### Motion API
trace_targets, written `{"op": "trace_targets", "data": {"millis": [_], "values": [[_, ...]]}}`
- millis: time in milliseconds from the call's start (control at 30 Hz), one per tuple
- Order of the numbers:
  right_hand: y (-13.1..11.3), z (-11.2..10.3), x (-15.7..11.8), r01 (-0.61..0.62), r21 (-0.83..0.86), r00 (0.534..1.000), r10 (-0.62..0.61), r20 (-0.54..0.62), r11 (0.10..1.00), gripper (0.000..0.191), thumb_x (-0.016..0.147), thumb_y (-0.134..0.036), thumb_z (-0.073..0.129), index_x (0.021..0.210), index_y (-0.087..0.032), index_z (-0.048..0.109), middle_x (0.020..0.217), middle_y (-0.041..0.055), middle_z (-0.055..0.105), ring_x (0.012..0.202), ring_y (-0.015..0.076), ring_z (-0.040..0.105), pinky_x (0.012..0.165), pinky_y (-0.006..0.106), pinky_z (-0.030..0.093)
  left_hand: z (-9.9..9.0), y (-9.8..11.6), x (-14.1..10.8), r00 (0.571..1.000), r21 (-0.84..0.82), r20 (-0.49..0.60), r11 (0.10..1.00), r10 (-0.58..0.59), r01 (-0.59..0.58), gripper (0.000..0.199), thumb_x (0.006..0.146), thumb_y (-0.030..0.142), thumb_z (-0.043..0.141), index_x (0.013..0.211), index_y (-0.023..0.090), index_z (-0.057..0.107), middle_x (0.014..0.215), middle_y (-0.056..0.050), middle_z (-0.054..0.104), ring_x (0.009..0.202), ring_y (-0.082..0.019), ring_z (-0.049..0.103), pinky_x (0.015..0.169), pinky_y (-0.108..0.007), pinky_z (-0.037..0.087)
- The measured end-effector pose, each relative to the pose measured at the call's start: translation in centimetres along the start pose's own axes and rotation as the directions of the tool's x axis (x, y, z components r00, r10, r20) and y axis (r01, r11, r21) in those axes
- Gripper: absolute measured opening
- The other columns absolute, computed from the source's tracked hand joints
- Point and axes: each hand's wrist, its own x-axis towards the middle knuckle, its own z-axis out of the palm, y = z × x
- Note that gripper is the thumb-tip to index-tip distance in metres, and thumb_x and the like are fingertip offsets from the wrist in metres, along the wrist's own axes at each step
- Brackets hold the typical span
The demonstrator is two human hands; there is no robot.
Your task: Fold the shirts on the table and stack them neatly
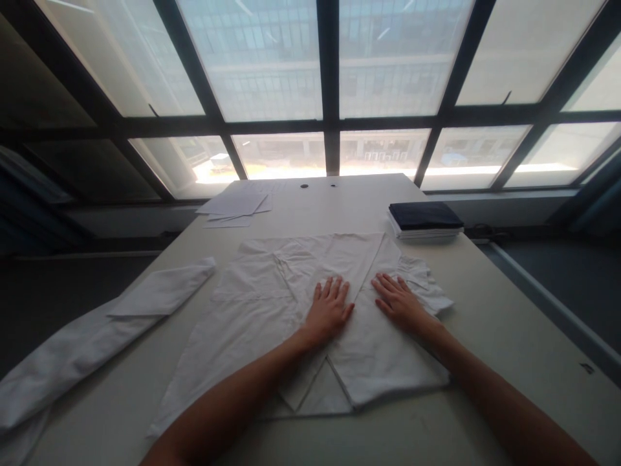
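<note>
Across the white garment [264, 317], pressing flat with left hand [330, 309] and right hand [400, 303], with grip spread, clamped on nothing, probably to smooth overlapping folds.

the clothes [247, 330] are matt, wrinkly cloth. the bundle [97, 336] is matt cloth too, but smoother. the pile [427, 216] looks like cloth. the sheets [235, 204] are smooth paper. the table [310, 210] is smooth. the windows [272, 61] are shiny glass.
</note>
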Motion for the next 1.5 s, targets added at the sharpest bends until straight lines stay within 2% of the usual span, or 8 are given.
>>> {"op": "trace_targets", "data": {"millis": [167, 333, 500, 667, 967, 1133, 1233, 1500], "values": [[0.0, -0.1, 0.0, -0.003, -0.002, 1.0, 0.003, -0.002, 1.0, 0.057, 0.102, -0.04, 0.036, 0.154, -0.018, 0.04, 0.163, 0.0102, 0.031, 0.152, 0.0256, 0.024, 0.123, 0.054, 0.016, 0.3, -1.0, 0.4, 0.997, -0.042, 0.07, 0.999, 0.025, -0.022, 0.061, 0.104, 0.053, 0.029, 0.158, 0.024, 0.033, 0.166, -0.008, 0.025, 0.154, -0.03, 0.018, 0.122, -0.058, 0.018], [0.1, 0.0, 0.0, 0.003, 0.009, 1.0, -0.003, -0.009, 1.0, 0.056, 0.102, -0.04, 0.036, 0.154, -0.018, 0.041, 0.162, 0.0108, 0.032, 0.152, 0.0253, 0.024, 0.123, 0.054, 0.016, -0.6, -5.7, 2.0, 0.987, -0.057, 0.162, 0.998, -0.016, 0.025, 0.058, 0.104, 0.055, 0.027, 0.158, 0.033, 0.029, 0.167, -0.005, 0.021, 0.154, -0.032, 0.014, 0.12, -0.063, 0.015], [0.2, 0.2, 0.0, 0.0, 0.016, 1.0, 0.0, -0.014, 1.0, 0.057, 0.102, -0.041, 0.037, 0.155, -0.019, 0.04, 0.163, 0.0101, 0.032, 0.152, 0.0252, 0.024, 0.123, 0.054, 0.016, -1.2, -10.3, 3.2, 0.989, 0.014, 0.083, 0.992, -0.124, 0.123, 0.056, 0.105, 0.05, 0.028, 0.157, 0.031, 0.033, 0.166, -0.006, 0.026, 0.153, -0.034, 0.02, 0.12, -0.061, 0.016], [0.1, 0.1, -0.1, -0.004, 0.011, 1.0, 0.005, -0.011, 1.0, 0.057, 0.102, -0.041, 0.037, 0.154, -0.019, 0.041, 0.163, 0.0098, 0.031, 0.152, 0.0251, 0.024, 0.123, 0.053, 0.016, -1.1, -12.8, 3.8, 0.984, 0.018, 0.01, 0.984, -0.176, 0.176, 0.053, 0.106, 0.042, 0.028, 0.154, 0.024, 0.042, 0.163, -0.008, 0.033, 0.15, -0.032, 0.027, 0.121, -0.057, 0.02], [0.0, -0.1, -0.2, 0.002, 0.028, 1.0, -0.002, -0.014, 1.0, 0.057, 0.102, -0.041, 0.036, 0.154, -0.018, 0.04, 0.162, 0.0112, 0.032, 0.152, 0.0253, 0.024, 0.123, 0.054, 0.016, -0.9, -14.0, 3.7, 0.937, 0.05, -0.102, 0.939, -0.335, 0.341, 0.056, 0.104, 0.042, 0.032, 0.153, 0.018, 0.041, 0.162, -0.014, 0.033, 0.151, -0.034, 0.025, 0.119, -0.061, 0.021], [0.1, 0.0, -0.2, 0.003, 0.022, 1.0, -0.003, -0.015, 1.0, 0.057, 0.102, -0.041, 0.036, 0.154, -0.018, 0.04, 0.162, 0.0113, 0.032, 0.152, 0.0252, 0.024, 0.123, 0.054, 0.016, -0.6, -12.8, 3.8, 0.995, -0.003, -0.023, 0.995, -0.1, 0.1, 0.056, 0.104, 0.041, 0.032, 0.155, 0.017, 0.038, 0.161, -0.012, 0.036, 0.151, -0.027, 0.027, 0.122, -0.055, 0.02], [0.2, 0.1, -0.1, 0.002, 0.018, 1.0, -0.002, -0.021, 1.0, 0.057, 0.102, -0.04, 0.036, 0.154, -0.019, 0.04, 0.162, 0.0113, 0.033, 0.152, 0.0251, 0.025, 0.123, 0.054, 0.017, -0.4, -12.6, 4.0, 0.999, -0.023, 0.043, 1.0, -0.021, 0.022, 0.054, 0.105, 0.043, 0.031, 0.155, 0.022, 0.038, 0.163, -0.008, 0.032, 0.152, -0.027, 0.025, 0.122, -0.054, 0.021], [0.3, 0.2, -0.2, 0.007, 0.019, 1.0, -0.007, -0.027, 1.0, 0.057, 0.102, -0.041, 0.036, 0.154, -0.02, 0.04, 0.162, 0.0114, 0.033, 0.151, 0.0255, 0.026, 0.123, 0.054, 0.017, -1.3, -17.6, 3.9, 0.965, 0.036, 0.033, 0.965, -0.259, 0.258, 0.059, 0.105, 0.048, 0.024, 0.156, 0.021, 0.037, 0.166, -0.011, 0.025, 0.153, -0.03, 0.02, 0.121, -0.054, 0.019]]}}
